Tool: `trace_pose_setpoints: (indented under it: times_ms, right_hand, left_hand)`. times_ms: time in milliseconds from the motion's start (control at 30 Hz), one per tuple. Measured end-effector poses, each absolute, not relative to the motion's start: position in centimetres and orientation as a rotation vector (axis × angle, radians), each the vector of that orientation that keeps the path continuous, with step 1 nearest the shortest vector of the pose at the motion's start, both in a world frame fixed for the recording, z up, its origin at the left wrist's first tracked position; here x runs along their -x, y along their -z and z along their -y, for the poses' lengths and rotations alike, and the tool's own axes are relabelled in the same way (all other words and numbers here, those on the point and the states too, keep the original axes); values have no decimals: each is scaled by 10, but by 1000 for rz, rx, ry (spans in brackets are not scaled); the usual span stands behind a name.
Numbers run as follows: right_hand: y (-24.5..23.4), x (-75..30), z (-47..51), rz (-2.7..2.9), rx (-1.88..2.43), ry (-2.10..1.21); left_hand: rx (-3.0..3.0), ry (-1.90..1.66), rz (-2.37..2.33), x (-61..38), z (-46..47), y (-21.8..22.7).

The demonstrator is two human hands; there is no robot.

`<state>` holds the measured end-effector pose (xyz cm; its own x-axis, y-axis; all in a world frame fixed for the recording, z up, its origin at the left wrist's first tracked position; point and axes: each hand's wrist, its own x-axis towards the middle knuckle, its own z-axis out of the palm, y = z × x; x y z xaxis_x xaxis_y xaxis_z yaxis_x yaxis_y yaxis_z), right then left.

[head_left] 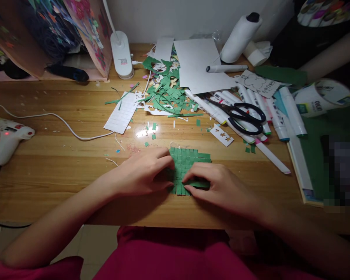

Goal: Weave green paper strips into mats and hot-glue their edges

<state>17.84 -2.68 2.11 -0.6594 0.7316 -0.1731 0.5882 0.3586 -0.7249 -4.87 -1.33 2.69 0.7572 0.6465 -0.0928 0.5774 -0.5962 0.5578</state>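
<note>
Both hands rest on a woven green paper mat (186,165) at the wooden table's (61,163) near edge: left hand (144,171) presses it flat, right hand (218,186) apparently pinches a strip

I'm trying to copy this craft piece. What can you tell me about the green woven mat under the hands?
The green woven mat looks like thin paper strips interlaced into a checkered grid. It lies flat on the wooden table, near its front edge. Strip ends stick out unevenly along its right and lower edges. The left hand covers its left side, and the right hand rests its fingertips on the lower right part, so some of it is hidden.
</note>
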Motion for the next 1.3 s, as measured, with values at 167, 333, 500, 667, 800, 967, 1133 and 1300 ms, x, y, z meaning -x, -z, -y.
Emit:
trace_pose_setpoints:
  times_ms: [167,333,500,667,800,967,1133,1300]
  right_hand:
    - [-19,-178,27,2462,1163,-1153]
    - [-19,-176,29,2397,1168,-1144]
    - [-20,-175,29,2324,1177,-1174]
    - [-21,-176,28,2259,1238,-1289]
    - [-20,-176,27,2230,1278,-1346]
    - [-20,-177,30,2188,1316,-1364]
    - [-18,-175,31,2103,1355,-1334]
    - [-14,-171,34,2125,1263,-1252]
  left_hand:
    - [-2425,-167,-900,47,13,-26]
    - [-2432,-87,-860,48,15,-31]
    - [-2596,10,-801,45,18,-31]
    - [-2668,17,-717,45,22,-28]
    - [-2651,-30,-682,47,21,-28]
    - [-2587,-184,-723,51,16,-33]
    - [-2433,-260,-749,52,13,-36]
    - [-2350,-146,-732,52,12,-38]
